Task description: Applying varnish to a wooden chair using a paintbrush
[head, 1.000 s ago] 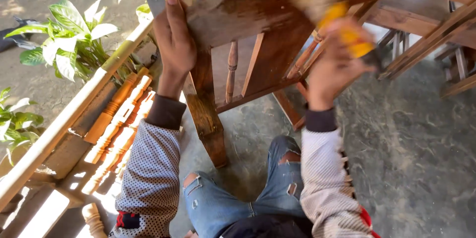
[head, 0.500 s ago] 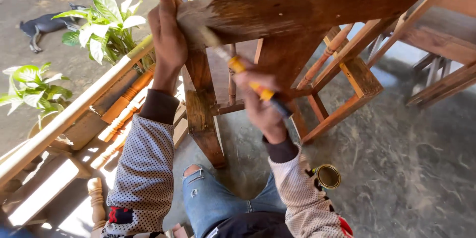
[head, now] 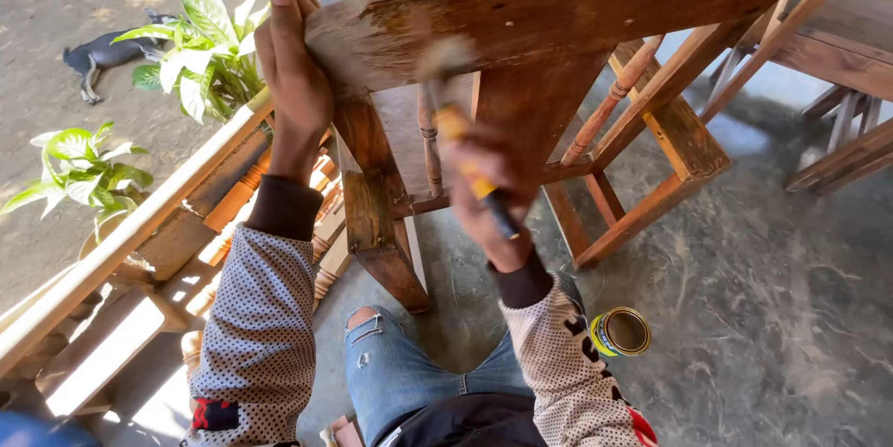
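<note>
A brown wooden chair [head: 558, 0] stands tilted in front of me, its thick top rail across the upper view. My left hand [head: 293, 70] grips the left end of that rail. My right hand [head: 493, 196] holds a paintbrush [head: 456, 121] with a yellow and dark handle; its blurred bristles lie against the face of the rail. Below the rail I see the turned spindles [head: 614, 98] and the chair's legs.
A small open tin [head: 621, 333] stands on the concrete floor by my right elbow. A wooden railing [head: 139, 224] runs along the left, with leafy plants [head: 209, 47] beyond it. A dark animal [head: 102, 56] lies on the dirt. More wooden furniture [head: 837, 38] stands at the right.
My right hand has swung the brush from the right side of the chair over to the left part of the rail. My left hand has kept its grip on the rail's end.
</note>
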